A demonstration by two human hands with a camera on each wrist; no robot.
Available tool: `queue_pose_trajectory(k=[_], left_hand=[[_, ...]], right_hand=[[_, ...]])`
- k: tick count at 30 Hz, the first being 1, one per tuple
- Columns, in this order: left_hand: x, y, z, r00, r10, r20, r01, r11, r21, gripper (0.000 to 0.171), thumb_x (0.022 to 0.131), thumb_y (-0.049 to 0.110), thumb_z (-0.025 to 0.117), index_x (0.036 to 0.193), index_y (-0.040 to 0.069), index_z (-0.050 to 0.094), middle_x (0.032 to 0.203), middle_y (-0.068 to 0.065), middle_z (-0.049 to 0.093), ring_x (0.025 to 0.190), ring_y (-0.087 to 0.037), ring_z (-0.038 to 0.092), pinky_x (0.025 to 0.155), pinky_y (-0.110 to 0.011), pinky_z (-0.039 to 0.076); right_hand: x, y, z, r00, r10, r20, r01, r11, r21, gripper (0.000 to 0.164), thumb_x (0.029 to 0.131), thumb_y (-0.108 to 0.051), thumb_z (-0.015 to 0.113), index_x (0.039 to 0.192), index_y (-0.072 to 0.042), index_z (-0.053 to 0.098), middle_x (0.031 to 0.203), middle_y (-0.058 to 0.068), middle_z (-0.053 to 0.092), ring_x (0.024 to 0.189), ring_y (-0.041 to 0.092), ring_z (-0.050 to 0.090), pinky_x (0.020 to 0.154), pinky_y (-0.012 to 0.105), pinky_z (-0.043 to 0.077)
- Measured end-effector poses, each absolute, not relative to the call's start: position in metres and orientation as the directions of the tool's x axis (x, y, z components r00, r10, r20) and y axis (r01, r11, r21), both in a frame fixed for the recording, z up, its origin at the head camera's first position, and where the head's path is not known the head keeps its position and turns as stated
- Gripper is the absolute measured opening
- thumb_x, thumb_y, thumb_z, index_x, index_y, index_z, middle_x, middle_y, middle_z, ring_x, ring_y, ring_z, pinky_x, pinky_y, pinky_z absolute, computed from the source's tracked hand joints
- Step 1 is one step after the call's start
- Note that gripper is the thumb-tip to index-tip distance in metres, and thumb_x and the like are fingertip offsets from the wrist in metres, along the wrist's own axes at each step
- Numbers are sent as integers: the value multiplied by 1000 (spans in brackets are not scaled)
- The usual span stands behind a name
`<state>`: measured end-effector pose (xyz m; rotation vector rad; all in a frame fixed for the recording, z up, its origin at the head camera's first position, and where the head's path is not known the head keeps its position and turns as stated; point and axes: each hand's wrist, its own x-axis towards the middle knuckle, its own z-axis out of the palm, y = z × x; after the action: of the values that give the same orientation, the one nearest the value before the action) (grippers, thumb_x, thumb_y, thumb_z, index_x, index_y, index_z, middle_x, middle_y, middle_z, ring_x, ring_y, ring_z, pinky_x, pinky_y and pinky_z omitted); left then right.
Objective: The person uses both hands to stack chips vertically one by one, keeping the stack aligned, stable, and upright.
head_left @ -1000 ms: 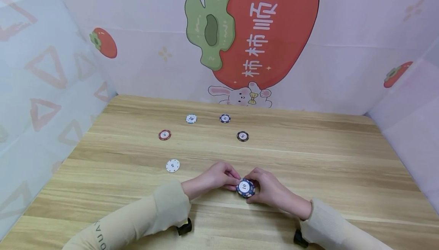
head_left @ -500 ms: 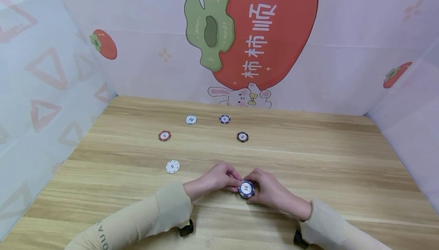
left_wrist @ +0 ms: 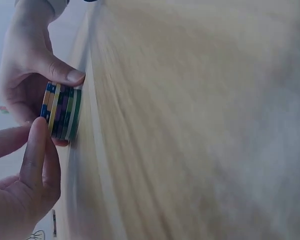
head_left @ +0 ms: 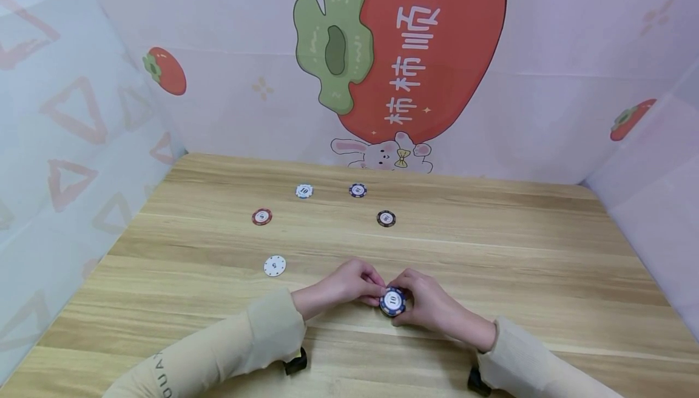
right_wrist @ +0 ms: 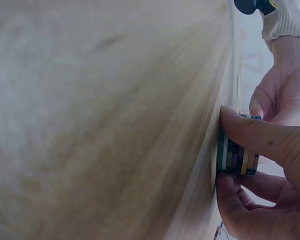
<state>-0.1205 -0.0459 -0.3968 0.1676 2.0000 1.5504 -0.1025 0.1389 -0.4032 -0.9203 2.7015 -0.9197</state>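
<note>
A short stack of poker chips (head_left: 392, 301) stands on the table, with a blue chip marked 10 on top. In the left wrist view, green, purple and yellow edges show along the stack's side (left_wrist: 65, 112). My right hand (head_left: 434, 301) grips the stack between thumb and fingers, low near the table. From the other side, my left hand (head_left: 349, 283) pinches the edge of the blue top chip with thumb and fingertips. In the right wrist view, the left hand (right_wrist: 285, 90) is partly hidden behind the stack and the right hand (right_wrist: 270, 180).
Single chips lie farther back on the wooden table (head_left: 519, 252): a plain white one (head_left: 275, 266), a red one (head_left: 262, 216), a light blue-and-white one (head_left: 304, 191), a dark blue one (head_left: 357, 190) and a black one (head_left: 386, 218). Printed cloth walls (head_left: 557, 113) enclose the table.
The left hand has shifted slightly right, bringing the blue top chip more evenly over the stack. The right hand has kept its hold in place. The loose chips have not moved.
</note>
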Motion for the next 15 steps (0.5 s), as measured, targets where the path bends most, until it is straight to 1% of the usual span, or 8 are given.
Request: queue_pose_trajectory(k=[2, 8, 12, 15], left_hand=[[-122, -48, -397, -819, 450, -356, -210, 342, 916, 9, 82, -2, 64, 87, -9, 62, 71, -6, 61, 56, -7, 57, 60, -22, 53], [-126, -57, -393, -835, 484, -260, -15, 452, 892, 7, 82, 4, 66, 85, -3, 63, 69, -2, 60, 58, -9, 58, 57, -21, 49], [-129, -63, -388, -815, 537, -217, 98, 497, 862, 6, 82, 4, 65, 85, 0, 63, 69, 0, 60, 59, -9, 56, 55, -19, 46], [-131, -67, -386, -779, 595, -198, 192, 527, 828, 4, 83, 6, 65, 86, 3, 63, 71, 2, 59, 62, -8, 55, 56, -19, 45]], right_hand=[[-102, 139, -403, -804, -592, 55, -503, 628, -594, 46, 57, -11, 85, 97, -4, 65, 91, -2, 57, 84, 15, 56, 76, 30, 48], [-102, 139, -402, -809, -588, 34, -488, 638, -595, 46, 58, -12, 85, 99, -4, 65, 93, -1, 57, 86, 17, 57, 78, 32, 48], [-102, 139, -402, -807, -589, 40, -496, 640, -588, 46, 58, -12, 85, 99, -4, 65, 94, -1, 57, 87, 18, 57, 79, 33, 48], [-102, 139, -401, -808, -588, 38, -493, 640, -589, 47, 58, -13, 85, 100, -5, 65, 94, 0, 58, 87, 19, 57, 79, 33, 48]])
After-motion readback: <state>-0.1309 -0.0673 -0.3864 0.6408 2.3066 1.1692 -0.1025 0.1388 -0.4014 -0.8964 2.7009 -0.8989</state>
